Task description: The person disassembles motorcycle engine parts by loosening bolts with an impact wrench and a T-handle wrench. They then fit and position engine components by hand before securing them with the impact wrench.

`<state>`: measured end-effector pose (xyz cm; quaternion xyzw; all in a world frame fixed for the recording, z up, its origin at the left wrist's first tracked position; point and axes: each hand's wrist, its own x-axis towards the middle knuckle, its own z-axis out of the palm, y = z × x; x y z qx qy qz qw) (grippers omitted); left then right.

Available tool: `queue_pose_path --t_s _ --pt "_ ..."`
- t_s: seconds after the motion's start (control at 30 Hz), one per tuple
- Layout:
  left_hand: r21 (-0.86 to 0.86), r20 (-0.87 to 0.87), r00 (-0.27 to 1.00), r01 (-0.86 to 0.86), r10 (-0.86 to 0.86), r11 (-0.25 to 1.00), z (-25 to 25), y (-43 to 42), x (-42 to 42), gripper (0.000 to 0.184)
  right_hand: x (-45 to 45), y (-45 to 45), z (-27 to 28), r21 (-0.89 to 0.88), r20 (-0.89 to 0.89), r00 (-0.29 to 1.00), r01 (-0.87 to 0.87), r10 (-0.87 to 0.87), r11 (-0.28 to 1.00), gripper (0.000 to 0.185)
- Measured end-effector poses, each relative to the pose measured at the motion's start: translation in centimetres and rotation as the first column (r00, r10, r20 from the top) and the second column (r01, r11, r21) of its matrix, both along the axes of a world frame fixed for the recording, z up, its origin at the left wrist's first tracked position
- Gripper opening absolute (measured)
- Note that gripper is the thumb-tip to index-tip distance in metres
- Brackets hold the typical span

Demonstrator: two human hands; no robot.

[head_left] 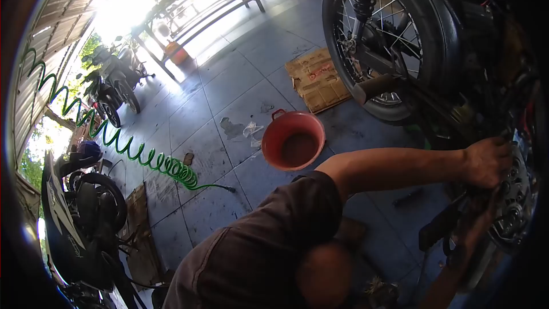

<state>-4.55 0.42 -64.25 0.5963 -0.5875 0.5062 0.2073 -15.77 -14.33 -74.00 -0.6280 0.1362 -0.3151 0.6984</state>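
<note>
My left hand (489, 163) reaches across to the right, its fingers curled against the motorcycle's opened engine (517, 194). What those fingers grip, if anything, is hidden. Below it, my right hand (489, 203) is in shadow beside the same engine, with its fingers not clearly visible. The engine side shows round metal parts and holes. Above my hands are the motorcycle's rear wheel (380, 40) and its exhaust pipe (377, 87).
A red basin (293, 140) with dark liquid stands on the blue tiles. Flattened cardboard (320, 80) lies near the wheel. A green coiled air hose (177, 170) stretches from the left. Another motorcycle (74, 223) stands at left; a metal table frame (200, 17) is behind.
</note>
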Motion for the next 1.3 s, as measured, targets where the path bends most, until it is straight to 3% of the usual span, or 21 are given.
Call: queue_pose_path --t_s 0.13,0.23,0.3,0.37,0.4,0.43,0.5,0.53,0.57,0.63,0.8,0.87,0.97,1.0,1.03,1.1,1.13,1.17,1.2,1.27,1.3 --pt "-0.035 0.008 1.000 0.028 -0.028 0.999 0.2 0.5 -0.5 0.025 -1.6 -2.9 -3.1 -0.548 -0.068 0.995 -0.095 0.069 0.831 0.050" --pt "-0.003 -0.109 0.991 0.072 -0.072 0.997 -0.3 1.6 -1.7 0.022 -3.5 -3.2 -2.5 -0.920 0.031 0.998 0.048 -0.051 0.388 0.049" --pt "0.047 -0.258 0.956 0.154 -0.137 0.987 -0.7 2.5 -2.7 0.020 -4.9 -2.6 -1.1 -0.977 0.071 0.994 0.085 -0.078 0.196 0.049" --pt "0.086 -0.398 0.897 0.244 -0.191 0.966 -0.1 3.7 -3.8 0.018 -6.3 -0.6 1.4 -0.954 -0.120 0.987 -0.083 -0.111 0.288 0.047" --pt "0.016 -0.540 0.781 0.381 -0.312 0.925 0.5 4.5 -4.4 0.016 -6.7 -0.2 1.9 -0.938 -0.183 0.976 -0.136 -0.121 0.318 0.046" --pt "-0.075 -0.656 0.628 0.498 -0.418 0.864 0.9 5.0 -4.9 0.015 -7.1 -0.3 1.7 -0.946 -0.146 0.981 -0.100 -0.130 0.308 0.042" --pt "-0.112 -0.661 0.595 0.525 -0.458 0.844 0.5 5.4 -5.4 0.017 -7.5 -0.7 1.8 -0.955 -0.106 0.983 -0.059 -0.148 0.292 0.039" --pt "-0.144 -0.666 0.562 0.548 -0.490 0.824 0.3 5.6 -5.6 0.019 -7.5 -1.0 1.9 -0.694 -0.212 0.977 -0.151 0.002 0.704 0.036" --pt "-0.143 -0.661 0.564 0.553 -0.495 0.821 0.2 5.8 -6.0 0.019 -7.3 -1.2 2.2 -0.265 -0.228 0.956 -0.244 0.185 0.933 0.033" --pt "-0.154 -0.758 0.533 0.416 -0.377 0.896 0.1 6.0 -6.6 0.023 -7.2 0.0 4.0 -0.339 -0.213 0.964 -0.227 0.160 0.913 0.032" --pt "-0.296 -0.835 0.412 0.223 -0.365 0.929 1.5 6.2 -9.4 0.026 -9.8 2.6 6.9 -0.620 -0.163 0.986 -0.077 -0.032 0.781 0.025" --pt "-0.349 -0.823 0.400 0.204 -0.403 0.915 2.1 6.8 -10.3 0.028 -11.4 3.6 6.8 -0.894 0.215 0.941 0.297 -0.260 0.336 0.025" --pt "-0.445 -0.882 0.026 0.285 -0.471 0.849 3.3 9.7 -12.6 0.032 -15.1 6.3 6.9 -0.876 0.431 0.888 0.455 -0.162 0.163 0.018" --pt "-0.489 -0.872 -0.147 0.338 -0.468 0.804 3.2 10.9 -13.7 0.033 -15.8 8.0 7.6 -0.866 0.440 0.897 0.436 -0.039 0.244 0.018" --pt "-0.405 -0.914 -0.196 0.402 -0.355 0.821 3.1 12.2 -14.3 0.034 -16.8 9.3 8.2 -0.866 0.430 0.901 0.395 0.053 0.307 0.018" --pt "-0.344 -0.926 -0.323 0.516 -0.194 0.785 1.8 14.2 -15.0 0.032 -20.2 9.8 7.3 -0.905 0.103 0.980 0.022 0.169 0.426 0.025" --pt "-0.166 -0.984 -0.148 0.614 -0.095 0.772 1.5 14.9 -14.8 0.033 -20.7 10.2 9.0 -0.933 -0.086 0.964 -0.166 0.251 0.320 0.036" --pt "-0.045 -0.998 0.004 0.668 -0.064 0.743 0.1 15.3 -14.8 0.034 -21.3 10.5 6.5 -0.924 -0.013 0.969 -0.106 0.248 0.368 0.033" --pt "-0.057 -0.994 -0.110 0.641 0.018 0.766 -0.3 15.6 -15.7 0.035 -22.0 10.8 3.9 -0.909 0.061 0.968 -0.046 0.242 0.414 0.029" --pt "-0.012 -1.000 -0.003 0.628 -0.013 0.778 -3.3 15.8 -16.8 0.034 -22.2 11.0 -0.7 -0.944 0.120 0.983 0.069 0.140 0.323 0.021" --pt "-0.046 -0.999 -0.041 0.665 -0.025 0.745 -4.5 15.7 -17.4 0.034 -22.6 10.7 -1.8 -0.959 0.074 0.989 0.037 0.125 0.280 0.019"
